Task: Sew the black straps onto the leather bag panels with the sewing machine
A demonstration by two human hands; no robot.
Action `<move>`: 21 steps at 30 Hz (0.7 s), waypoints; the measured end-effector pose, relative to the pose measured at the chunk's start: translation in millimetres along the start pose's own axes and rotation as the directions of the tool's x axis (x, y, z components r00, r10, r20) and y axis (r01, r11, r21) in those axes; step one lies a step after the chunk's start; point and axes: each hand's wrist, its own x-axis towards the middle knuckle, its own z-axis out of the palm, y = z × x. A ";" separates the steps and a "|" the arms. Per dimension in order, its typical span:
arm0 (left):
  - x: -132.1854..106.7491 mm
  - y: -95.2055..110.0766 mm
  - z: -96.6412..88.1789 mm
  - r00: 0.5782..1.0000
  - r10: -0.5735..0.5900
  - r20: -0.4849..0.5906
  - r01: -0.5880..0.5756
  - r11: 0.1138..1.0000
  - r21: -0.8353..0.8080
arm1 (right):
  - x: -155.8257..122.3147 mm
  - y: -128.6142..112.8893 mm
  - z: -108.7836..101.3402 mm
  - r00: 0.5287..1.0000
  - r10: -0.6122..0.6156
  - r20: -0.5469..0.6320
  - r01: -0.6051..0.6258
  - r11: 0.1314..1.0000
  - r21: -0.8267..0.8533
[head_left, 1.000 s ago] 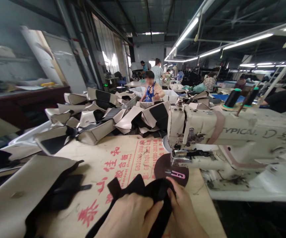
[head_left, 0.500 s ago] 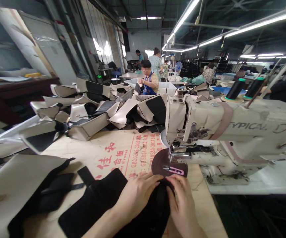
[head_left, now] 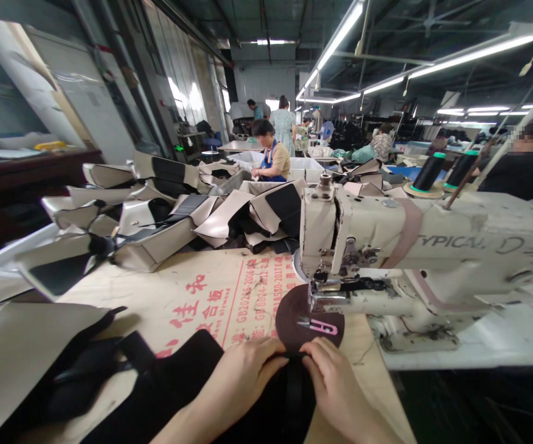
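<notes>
A black fabric piece (head_left: 266, 410) lies at the near edge of the plywood board, its top edge raised between my hands. My left hand (head_left: 252, 373) pinches that edge from the left, thumb and fingers pressed together. From the right, my right hand (head_left: 329, 376) grips the same edge a short way off. Just beyond the fingertips sits a dark brown round roll of tape (head_left: 289, 317), with pink-handled thread snips (head_left: 324, 327) on top. More black material (head_left: 169, 382) spreads to the left of my left forearm.
A cream sewing machine (head_left: 387, 246) with black thread cones (head_left: 428, 172) stands at the right. Beige and black bag pieces (head_left: 155, 237) are heaped behind the plywood board (head_left: 192, 277); another beige piece (head_left: 26, 357) lies near left. A co-worker (head_left: 273, 157) sits beyond the heap.
Both hands keep hold of the black fabric, its edge now straighter and flatter between them. The black material at left has shifted left and down. The view has moved slightly.
</notes>
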 end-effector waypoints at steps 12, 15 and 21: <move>-22.0 -13.2 3.2 0.999 -0.039 0.008 0.039 0.998 0.047 | 7.4 1.5 -11.6 0.998 0.035 0.059 -0.038 0.998 0.057; -19.4 -16.4 5.6 1.000 0.002 0.002 -0.001 1.000 -0.026 | 7.1 1.9 -11.1 0.996 0.040 0.073 -0.045 0.997 0.066; 2.8 -22.6 13.9 0.986 0.082 0.146 -0.069 0.993 -0.093 | 5.2 2.0 -5.9 0.994 -0.011 0.107 0.005 0.999 0.049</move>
